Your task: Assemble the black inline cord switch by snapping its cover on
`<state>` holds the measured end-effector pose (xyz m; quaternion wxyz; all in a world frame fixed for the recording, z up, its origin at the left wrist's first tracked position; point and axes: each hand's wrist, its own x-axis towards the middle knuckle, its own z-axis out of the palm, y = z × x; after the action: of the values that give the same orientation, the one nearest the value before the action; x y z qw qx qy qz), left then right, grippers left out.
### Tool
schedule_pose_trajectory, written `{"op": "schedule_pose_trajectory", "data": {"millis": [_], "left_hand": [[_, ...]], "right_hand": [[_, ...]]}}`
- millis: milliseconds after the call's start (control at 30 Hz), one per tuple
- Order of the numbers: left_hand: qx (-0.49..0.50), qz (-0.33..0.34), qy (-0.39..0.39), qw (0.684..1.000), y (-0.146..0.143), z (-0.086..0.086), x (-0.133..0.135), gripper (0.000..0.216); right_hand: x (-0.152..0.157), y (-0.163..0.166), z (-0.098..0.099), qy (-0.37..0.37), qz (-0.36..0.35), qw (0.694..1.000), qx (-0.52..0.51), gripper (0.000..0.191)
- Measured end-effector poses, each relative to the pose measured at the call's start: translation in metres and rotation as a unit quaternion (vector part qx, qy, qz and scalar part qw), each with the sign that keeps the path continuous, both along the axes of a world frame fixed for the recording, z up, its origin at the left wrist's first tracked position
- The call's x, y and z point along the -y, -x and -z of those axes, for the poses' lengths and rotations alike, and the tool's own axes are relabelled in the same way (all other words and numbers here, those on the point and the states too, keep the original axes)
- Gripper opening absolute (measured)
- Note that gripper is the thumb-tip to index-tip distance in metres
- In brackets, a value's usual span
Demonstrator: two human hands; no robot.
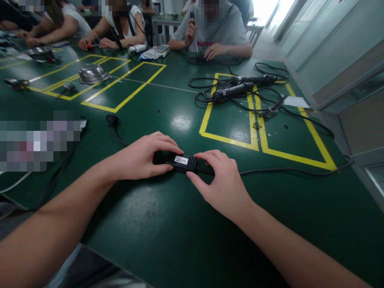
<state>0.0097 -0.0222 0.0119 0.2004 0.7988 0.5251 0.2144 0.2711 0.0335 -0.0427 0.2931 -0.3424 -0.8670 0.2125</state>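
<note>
I see the small black box [181,161] low over the counter [144,208], between both hands; whether it rests there, I cannot tell. My left hand [150,154] pinches its long sides, my right hand [223,180] its ribbed end. I judge it light, stiff, probably hard plastic; the ribs should give the better hold. Outward, the smooth rubbery cable [279,171] curves, and a rounded plug [112,120] lies near.
</note>
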Motion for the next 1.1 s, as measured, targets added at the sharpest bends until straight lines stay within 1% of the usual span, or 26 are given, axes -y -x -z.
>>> {"op": "schedule_pose_trajectory", "data": {"millis": [100, 300, 533, 667, 767, 867, 933, 1000, 1033, 1100], "left_hand": [[0.023, -0.003, -0.002, 1.0, -0.001, -0.001, 0.0, 0.034], [0.001, -0.001, 0.011, 1.0, -0.009, 0.0, 0.002, 0.034], [-0.009, -0.028, 0.04, 0.999, -0.012, -0.002, 0.001, 0.03], [-0.007, -0.029, 0.047, 0.998, -0.013, -0.002, 0.0, 0.03], [0.01, -0.033, 0.052, 0.998, -0.011, -0.002, 0.0, 0.03], [0.059, -0.038, 0.084, 0.994, -0.008, 0.001, -0.002, 0.034], [0.11, -0.061, 0.094, 0.988, -0.006, 0.005, -0.004, 0.044], [0.122, -0.116, 0.068, 0.983, -0.005, 0.011, -0.008, 0.049], [0.1, -0.151, 0.044, 0.982, -0.005, 0.014, -0.01, 0.047], [0.025, -0.201, 0.009, 0.979, -0.004, 0.019, -0.014, 0.034]], "right_hand": [[-0.001, 0.0, 0.0, -0.002, -0.003, 1.0, 0.006, 0.027], [0.0, -0.001, 0.0, -0.008, -0.008, 1.0, 0.01, 0.025], [-0.002, -0.002, 0.0, -0.001, -0.001, 0.999, 0.037, 0.025], [-0.002, -0.002, 0.0, -0.004, -0.001, 0.999, 0.043, 0.025], [-0.001, -0.002, 0.001, -0.015, -0.002, 0.999, 0.043, 0.025], [0.0, -0.001, 0.003, -0.025, -0.002, 0.999, 0.039, 0.028], [0.0, 0.0, 0.003, -0.02, 0.006, 0.999, 0.028, 0.036], [0.0, 0.0, 0.004, -0.011, 0.014, 1.0, 0.014, 0.043], [0.0, 0.0, 0.004, -0.007, 0.017, 1.0, 0.007, 0.043], [0.0, 0.0, 0.004, -0.004, 0.018, 1.0, -0.001, 0.032]]}}
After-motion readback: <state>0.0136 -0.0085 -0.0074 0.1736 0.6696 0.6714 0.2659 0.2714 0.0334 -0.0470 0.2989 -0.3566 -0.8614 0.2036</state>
